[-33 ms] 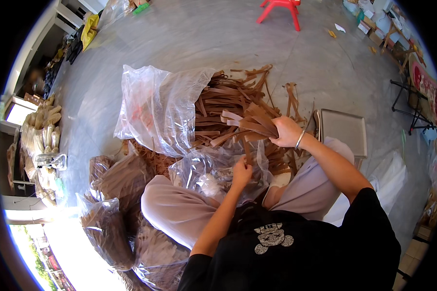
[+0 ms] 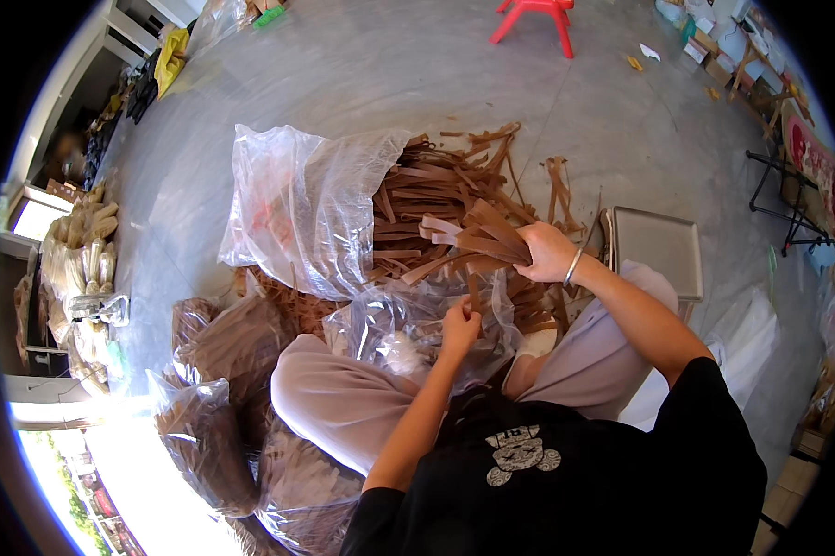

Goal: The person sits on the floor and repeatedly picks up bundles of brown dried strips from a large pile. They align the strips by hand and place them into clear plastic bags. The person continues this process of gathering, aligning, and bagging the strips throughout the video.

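My right hand grips a fanned bundle of flat brown strips above the pile, a bangle on its wrist. Below and left of it, my left hand has its fingers closed on a single brown strip. Behind the bundle, a heap of similar strips spills from a large translucent plastic bag. Under my left hand, another clear plastic bag lies crumpled between my bent legs.
Filled plastic bags are piled at my left. A metal tray is right of my knee. A red stool stands ahead, a folding chair at far right, wrapped pale bundles along the left.
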Available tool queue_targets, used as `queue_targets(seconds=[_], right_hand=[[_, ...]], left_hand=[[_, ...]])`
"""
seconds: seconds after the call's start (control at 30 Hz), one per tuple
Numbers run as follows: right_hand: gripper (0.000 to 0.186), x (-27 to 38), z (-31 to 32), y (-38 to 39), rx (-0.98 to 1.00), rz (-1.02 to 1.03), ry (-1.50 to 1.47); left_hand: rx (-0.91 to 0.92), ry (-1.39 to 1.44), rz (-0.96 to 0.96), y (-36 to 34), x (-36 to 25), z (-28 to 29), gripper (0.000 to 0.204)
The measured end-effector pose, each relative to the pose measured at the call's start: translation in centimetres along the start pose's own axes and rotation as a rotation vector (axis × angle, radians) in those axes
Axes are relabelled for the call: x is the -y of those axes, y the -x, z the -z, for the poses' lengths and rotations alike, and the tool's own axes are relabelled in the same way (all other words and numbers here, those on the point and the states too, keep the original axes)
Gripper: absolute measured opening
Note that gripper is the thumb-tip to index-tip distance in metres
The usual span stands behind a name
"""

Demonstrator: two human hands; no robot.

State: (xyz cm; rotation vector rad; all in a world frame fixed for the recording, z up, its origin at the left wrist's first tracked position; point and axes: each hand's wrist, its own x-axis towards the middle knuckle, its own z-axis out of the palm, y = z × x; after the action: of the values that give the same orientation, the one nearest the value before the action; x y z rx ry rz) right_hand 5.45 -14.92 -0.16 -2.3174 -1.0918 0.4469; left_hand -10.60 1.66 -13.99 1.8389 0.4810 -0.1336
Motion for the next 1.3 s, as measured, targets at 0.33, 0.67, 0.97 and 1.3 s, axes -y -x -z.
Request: queue_targets(seconds=[0.33,0.67,0.97,1.3], right_hand=[[0.034,0.0,-1.2,0.2,-0.149,0.337,-0.033],[0.033,-2.6,2.6,0.3,-0.276,-0.111,-0.124],[0.028,-4.4,1.7,1.1,-0.212,-0.339,0.175],[0.030,-5.2,-5.1,2.0,0.235,-0.059,0.214]], left_hand=[[0.507,0.970,0.106,1.9,-7.4,6.0,0.037],[-0.096,0.184,-0.009,0.3,-6.4,-0.5,0.057],[-0.079,0.667,0.334,-1.8,-0.7,-1.5,0.021],[-0.472,1.169,0.241,0.9,-0.4,6.8,0.017]])
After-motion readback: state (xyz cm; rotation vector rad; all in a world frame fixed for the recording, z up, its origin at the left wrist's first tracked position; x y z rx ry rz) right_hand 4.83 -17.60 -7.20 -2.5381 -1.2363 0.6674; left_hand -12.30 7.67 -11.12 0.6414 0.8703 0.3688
